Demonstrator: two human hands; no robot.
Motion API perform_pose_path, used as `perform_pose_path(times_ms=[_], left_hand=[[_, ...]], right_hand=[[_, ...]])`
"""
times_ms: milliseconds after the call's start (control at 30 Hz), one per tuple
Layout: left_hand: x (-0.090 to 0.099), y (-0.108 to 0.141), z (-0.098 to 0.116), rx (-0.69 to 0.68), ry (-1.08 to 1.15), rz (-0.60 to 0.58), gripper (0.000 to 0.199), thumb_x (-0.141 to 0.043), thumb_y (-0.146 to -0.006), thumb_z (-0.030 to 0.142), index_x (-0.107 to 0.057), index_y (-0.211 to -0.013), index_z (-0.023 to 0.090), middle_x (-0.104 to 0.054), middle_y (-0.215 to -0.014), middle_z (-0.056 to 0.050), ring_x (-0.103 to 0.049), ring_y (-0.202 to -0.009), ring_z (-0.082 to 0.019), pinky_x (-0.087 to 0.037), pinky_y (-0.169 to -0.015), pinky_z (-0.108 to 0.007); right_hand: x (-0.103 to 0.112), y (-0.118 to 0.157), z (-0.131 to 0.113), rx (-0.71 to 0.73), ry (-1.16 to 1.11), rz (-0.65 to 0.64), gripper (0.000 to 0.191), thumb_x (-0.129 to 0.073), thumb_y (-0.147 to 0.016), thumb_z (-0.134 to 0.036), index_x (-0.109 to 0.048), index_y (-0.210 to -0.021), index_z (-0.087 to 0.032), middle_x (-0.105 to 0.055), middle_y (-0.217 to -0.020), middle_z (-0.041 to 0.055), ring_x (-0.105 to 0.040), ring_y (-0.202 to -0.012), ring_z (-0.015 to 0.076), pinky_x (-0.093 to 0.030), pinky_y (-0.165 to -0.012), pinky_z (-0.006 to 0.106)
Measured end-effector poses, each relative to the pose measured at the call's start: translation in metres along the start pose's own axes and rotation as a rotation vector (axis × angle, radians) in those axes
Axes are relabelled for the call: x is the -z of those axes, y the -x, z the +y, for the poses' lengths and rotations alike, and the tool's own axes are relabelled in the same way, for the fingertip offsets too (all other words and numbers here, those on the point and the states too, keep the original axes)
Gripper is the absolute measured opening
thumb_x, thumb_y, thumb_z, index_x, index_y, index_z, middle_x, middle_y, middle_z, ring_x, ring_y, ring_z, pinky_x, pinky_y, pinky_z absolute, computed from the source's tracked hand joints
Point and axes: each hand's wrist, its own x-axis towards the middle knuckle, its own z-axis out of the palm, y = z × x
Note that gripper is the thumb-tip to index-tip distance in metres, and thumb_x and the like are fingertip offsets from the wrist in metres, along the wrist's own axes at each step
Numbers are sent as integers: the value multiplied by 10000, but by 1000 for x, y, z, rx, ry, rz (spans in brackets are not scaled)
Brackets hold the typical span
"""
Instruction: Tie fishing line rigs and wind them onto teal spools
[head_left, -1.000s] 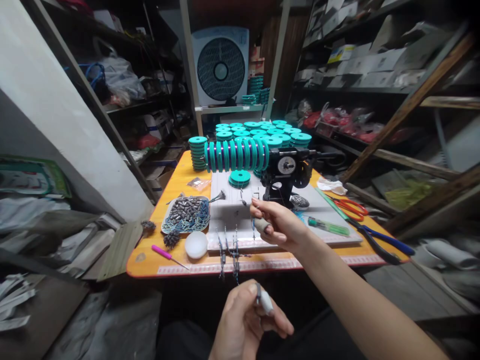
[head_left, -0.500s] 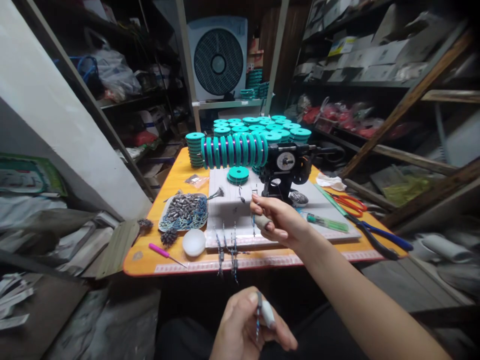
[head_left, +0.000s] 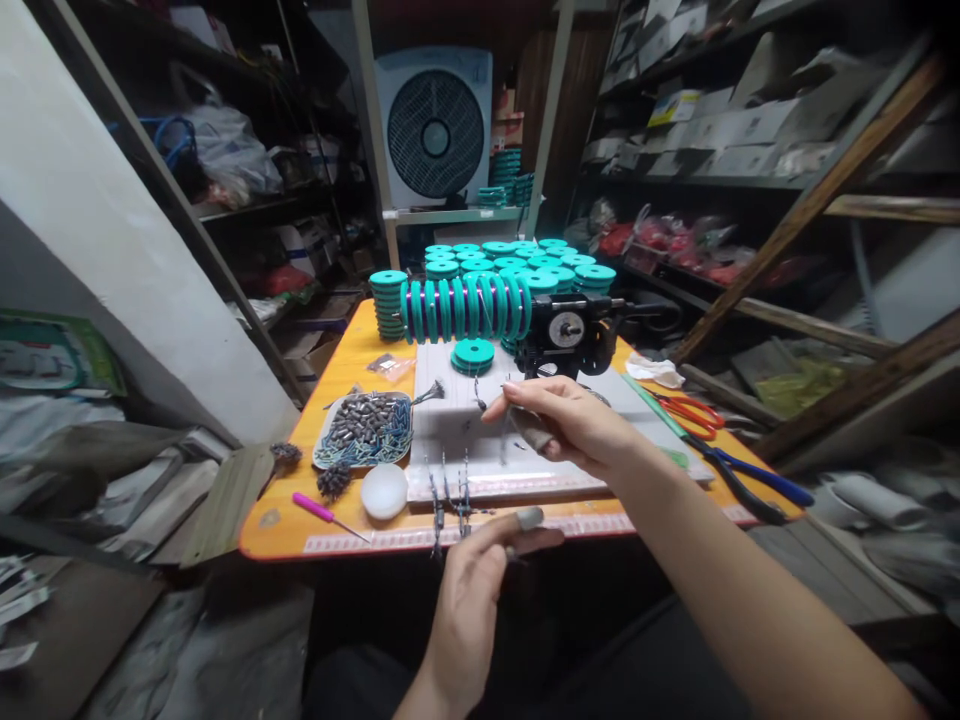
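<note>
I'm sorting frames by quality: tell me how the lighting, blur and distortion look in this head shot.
Head view: light falls on the orange table and teal spools, while the shelves behind sit dim; wide-angle bending bows the edges; the left hand and right hand are slightly motion-soft, and the far right corner smears.

Teal spools (head_left: 465, 308) with purple winding; orange table (head_left: 352, 365); white board (head_left: 465, 440); black winder (head_left: 570, 335); grey sinkers in a blue-rimmed tray (head_left: 365, 425); pink-handled pick (head_left: 315, 508); red scissors (head_left: 694, 410); blue-handled pliers (head_left: 757, 480); white disc (head_left: 384, 490).
</note>
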Motion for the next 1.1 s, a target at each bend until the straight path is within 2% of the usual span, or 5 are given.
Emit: perform_pose_path(times_ms=[233, 333, 500, 767, 1100], left_hand=[[-19, -46, 38, 2, -68, -98, 377, -402, -954, 374, -481, -1255, 162, -734, -935, -108, -717, -673, -235, -507, -784, -408], [-25, -61, 50, -8, -51, -119, 346, -373, -958, 414, -513, -1153, 165, -706, -972, -104, -662, -483, -160, -523, -562, -321], [-23, -75, 54, 37, -32, -97, 277, -487, -918, 410, -553, -881, 143, -636, -563, 10, -562, -344, -107, -450, -409, -207], [-23, -73, 44, -40, -12, -33, 274, -578, -868, 397, -570, -765, 143, -589, -465, 29, -545, -343, -103, -370, -307, -154], [-27, -58, 39, -13, 116, 86, 309, -593, -842, 396, -597, -705, 120, -566, -405, 29, -546, -308, -105, -365, -294, -139]], right_hand=[[10, 3, -25, 94, 482, -87, 410, -514, -915, -430, -757, -974, -105, -338, -410, -72, -283, -365, 45, -177, -342, 180], [11, 3, -29, 125, 608, -93, 423, -502, -919, -435, -754, -978, -99, -374, -436, -60, -309, -385, 49, -198, -352, 182], [10, 4, -28, 139, 708, -93, 435, -518, -910, -449, -746, -808, -93, -352, -442, -65, -290, -410, 40, -181, -374, 177], [13, -12, -17, -185, -290, -213, 378, -334, -986, -337, -636, -940, -112, -558, -454, -30, -241, -243, 7, -181, -301, 118], [-4, -32, -2, -197, -477, -93, 351, -436, -946, -393, -406, -665, -186, -514, -420, -64, -280, -196, 19, -183, -215, 103]])
